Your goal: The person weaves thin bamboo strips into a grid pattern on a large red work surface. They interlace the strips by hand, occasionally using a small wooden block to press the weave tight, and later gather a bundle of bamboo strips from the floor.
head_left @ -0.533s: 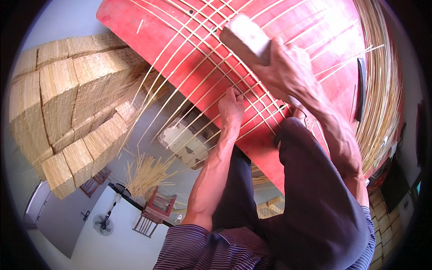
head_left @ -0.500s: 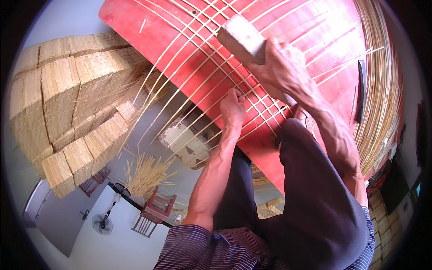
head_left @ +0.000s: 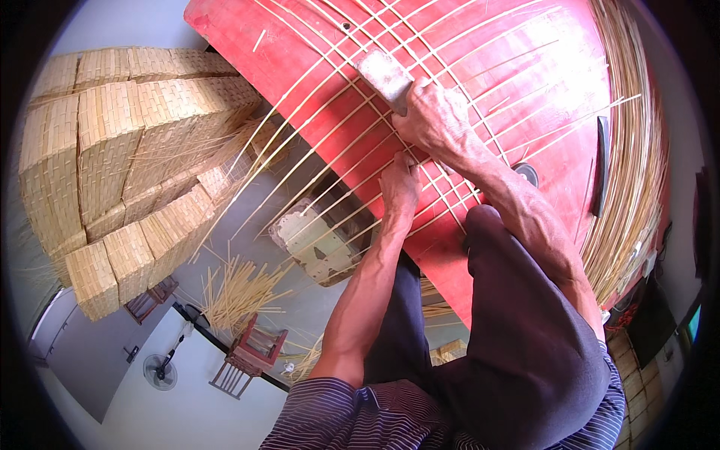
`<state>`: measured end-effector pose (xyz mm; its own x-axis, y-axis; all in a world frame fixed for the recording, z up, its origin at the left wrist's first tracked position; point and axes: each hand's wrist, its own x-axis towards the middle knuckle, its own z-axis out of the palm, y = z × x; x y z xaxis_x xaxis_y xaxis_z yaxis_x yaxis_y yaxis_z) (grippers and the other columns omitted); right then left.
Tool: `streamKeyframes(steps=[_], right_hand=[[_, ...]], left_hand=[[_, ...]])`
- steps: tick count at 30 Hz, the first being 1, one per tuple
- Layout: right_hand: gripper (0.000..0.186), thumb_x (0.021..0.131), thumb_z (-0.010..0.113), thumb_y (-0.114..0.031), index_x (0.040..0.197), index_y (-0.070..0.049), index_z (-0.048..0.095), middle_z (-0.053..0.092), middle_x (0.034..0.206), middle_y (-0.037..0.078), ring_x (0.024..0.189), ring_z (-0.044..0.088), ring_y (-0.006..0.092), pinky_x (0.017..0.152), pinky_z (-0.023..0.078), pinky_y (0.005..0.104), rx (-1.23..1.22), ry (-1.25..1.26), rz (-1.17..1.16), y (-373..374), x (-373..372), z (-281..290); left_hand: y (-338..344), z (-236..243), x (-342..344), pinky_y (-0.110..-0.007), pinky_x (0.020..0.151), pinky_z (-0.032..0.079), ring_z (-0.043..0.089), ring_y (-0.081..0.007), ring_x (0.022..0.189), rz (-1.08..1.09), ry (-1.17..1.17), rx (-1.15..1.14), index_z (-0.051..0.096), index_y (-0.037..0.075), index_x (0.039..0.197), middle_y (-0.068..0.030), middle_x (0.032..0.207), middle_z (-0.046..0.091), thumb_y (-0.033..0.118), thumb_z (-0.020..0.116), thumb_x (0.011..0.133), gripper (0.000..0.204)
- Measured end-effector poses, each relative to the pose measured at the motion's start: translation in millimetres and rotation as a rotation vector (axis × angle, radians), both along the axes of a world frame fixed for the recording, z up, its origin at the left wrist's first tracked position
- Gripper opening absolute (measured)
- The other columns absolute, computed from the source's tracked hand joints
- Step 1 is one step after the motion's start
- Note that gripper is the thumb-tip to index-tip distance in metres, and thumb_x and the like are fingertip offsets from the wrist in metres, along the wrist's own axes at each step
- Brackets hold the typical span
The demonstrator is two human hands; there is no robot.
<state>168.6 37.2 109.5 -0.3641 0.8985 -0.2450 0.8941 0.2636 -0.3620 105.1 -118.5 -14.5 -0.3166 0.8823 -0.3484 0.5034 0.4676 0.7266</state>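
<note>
My right hand point(head_left: 439, 124) is closed around a pale, worn rectangular block point(head_left: 385, 76), perhaps stone or brick. The block lies against a lattice of thin pale strips point(head_left: 420, 36), bamboo-like, spread over a tilted red board point(head_left: 247, 64). Just below it, my left hand point(head_left: 400, 184) is at the lattice's near side with its fingers pinched together. A strip seems to be in the pinch, but the fingertips partly hide it. Long strip ends run from the lattice past the board's left edge.
Woven boxes or baskets point(head_left: 112, 142) stand stacked at left. A bundle of long strips point(head_left: 626, 150) lies along the board's right side, beside a dark bar point(head_left: 601, 166). A round dark disc point(head_left: 526, 174) is near my right forearm. Cut strips point(head_left: 240, 292) and a small wooden chair point(head_left: 251, 352) are lower left.
The block in my right hand has come down and slightly left onto the lattice, nearer my left hand. My left hand stays at the strips, and the whole view has shifted a little.
</note>
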Motion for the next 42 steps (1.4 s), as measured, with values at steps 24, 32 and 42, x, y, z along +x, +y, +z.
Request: streamKeyframes(steps=[24, 32, 42], right_hand=[[0.031, 0.088, 0.068, -0.027, 0.085, 0.004, 0.062, 0.059, 0.065, 0.019, 0.056, 0.059, 0.0268, 0.056, 0.046, 0.0427, -0.425, 0.027, -0.906, -300, 314, -2], [0.030, 0.088, 0.066, -0.026, 0.085, 0.004, 0.062, 0.061, 0.068, 0.020, 0.059, 0.060, 0.0280, 0.058, 0.047, 0.0427, -0.819, -0.109, -1.281, -569, 351, 72], [0.028, 0.088, 0.064, -0.024, 0.085, 0.004, 0.062, 0.063, 0.071, 0.021, 0.063, 0.062, 0.0294, 0.061, 0.049, 0.0427, -0.687, -0.153, -1.513, -691, 406, 150]], left_hand=[[-4, 42, 7, -0.052, 0.069, 0.052, 0.067, -0.0419, 0.079, -0.345, 0.183, 0.039, 0.061, 0.003, 0.107, -0.0213, 0.086, 0.067, 0.012, 0.070, 0.086, 0.025], [-25, 38, 40, -0.050, 0.064, 0.048, 0.064, -0.0417, 0.074, -0.933, 0.059, 0.042, 0.055, 0.006, 0.089, -0.0198, 0.073, 0.063, 0.016, 0.069, 0.085, 0.018], [-9, 21, 59, -0.043, 0.059, 0.047, 0.062, -0.0312, 0.063, -0.994, -0.064, -0.069, 0.057, 0.004, 0.087, -0.0148, 0.067, 0.061, 0.015, 0.069, 0.085, 0.016]])
